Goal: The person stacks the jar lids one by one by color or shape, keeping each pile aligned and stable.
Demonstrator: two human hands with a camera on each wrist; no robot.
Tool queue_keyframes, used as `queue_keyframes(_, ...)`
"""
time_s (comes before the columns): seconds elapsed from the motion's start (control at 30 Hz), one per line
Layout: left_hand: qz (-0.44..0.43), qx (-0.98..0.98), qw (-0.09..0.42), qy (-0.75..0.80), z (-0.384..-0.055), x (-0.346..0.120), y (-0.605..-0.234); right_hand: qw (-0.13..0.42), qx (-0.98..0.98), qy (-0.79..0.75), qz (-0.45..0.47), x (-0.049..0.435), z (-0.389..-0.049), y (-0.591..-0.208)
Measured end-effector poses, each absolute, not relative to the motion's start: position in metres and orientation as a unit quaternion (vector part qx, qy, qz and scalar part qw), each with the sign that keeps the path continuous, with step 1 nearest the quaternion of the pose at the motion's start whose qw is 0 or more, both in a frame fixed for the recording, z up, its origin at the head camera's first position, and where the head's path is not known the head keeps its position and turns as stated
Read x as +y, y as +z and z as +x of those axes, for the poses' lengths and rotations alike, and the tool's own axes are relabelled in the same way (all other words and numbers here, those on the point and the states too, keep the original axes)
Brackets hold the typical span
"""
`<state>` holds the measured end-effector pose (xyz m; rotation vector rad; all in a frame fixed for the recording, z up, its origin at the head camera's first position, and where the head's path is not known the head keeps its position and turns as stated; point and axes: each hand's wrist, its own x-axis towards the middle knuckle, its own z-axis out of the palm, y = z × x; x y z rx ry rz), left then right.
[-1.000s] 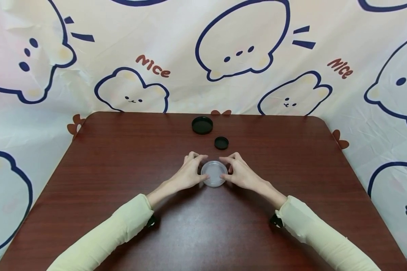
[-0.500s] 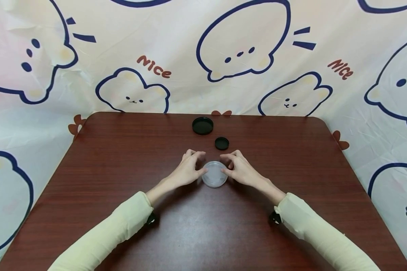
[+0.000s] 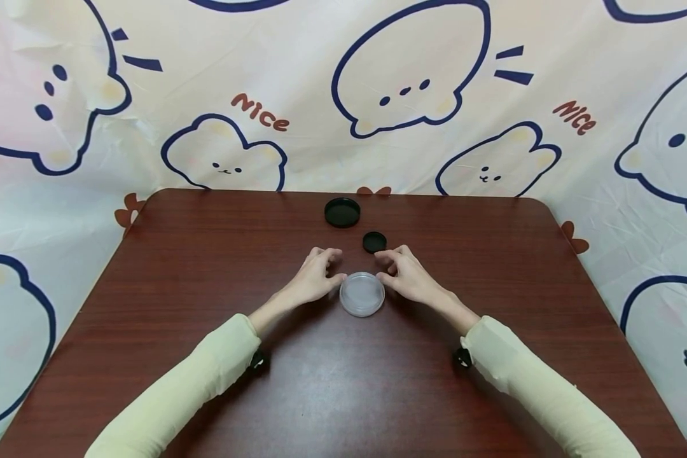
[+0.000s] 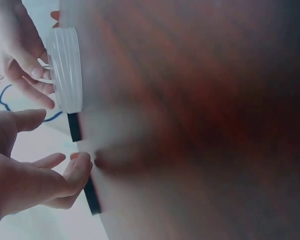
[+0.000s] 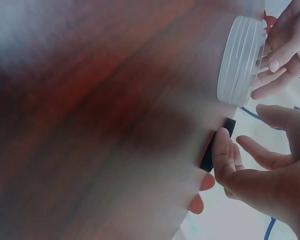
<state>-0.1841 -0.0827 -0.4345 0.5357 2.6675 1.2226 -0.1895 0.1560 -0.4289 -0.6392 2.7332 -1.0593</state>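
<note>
A round, clear plastic container [image 3: 362, 294] with ridged sides stands on the table at the middle of the head view. My left hand [image 3: 315, 277] is at its left, fingers loosely bent, thumb tip right by the rim. At the opposite side my right hand [image 3: 406, 275] mirrors it, thumb close to the rim and forefinger near the small black round lid-like dish [image 3: 374, 242]. Both hands hold nothing. The wrist views show gaps between thumb and fingers of the left hand [image 4: 35, 175] and the right hand [image 5: 260, 175], with the ridged container [image 5: 241, 60] beyond.
A larger black round dish [image 3: 342, 212] with a raised rim lies near the far edge of the brown wooden table [image 3: 235, 242]. Behind and beside the table hangs a pale curtain [image 3: 309, 152] printed with cartoon figures.
Both hands have drawn away from the container, their thumbs leaving its top. They have moved apart slightly and farther forward. The container and both black dishes stay in place.
</note>
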Motion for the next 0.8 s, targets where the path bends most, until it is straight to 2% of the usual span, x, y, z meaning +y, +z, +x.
queue_keyframes(0.3, 0.155, 0.902, 0.075, 0.396, -0.206, -0.089, -0.436, 0.046, 0.912, -0.349, -0.210, 0.149, -0.216, -0.427)
queue_keyframes(0.6, 0.137, 0.909, 0.065, 0.389, -0.238, -0.096, -0.436, 0.036, 0.904, -0.376, -0.201, 0.140, -0.259, -0.423)
queue_keyframes(0.8, 0.139, 0.906, 0.074, 0.394, -0.259, -0.100, -0.440, 0.067, 0.905, -0.371, -0.196, 0.134, -0.282, -0.427)
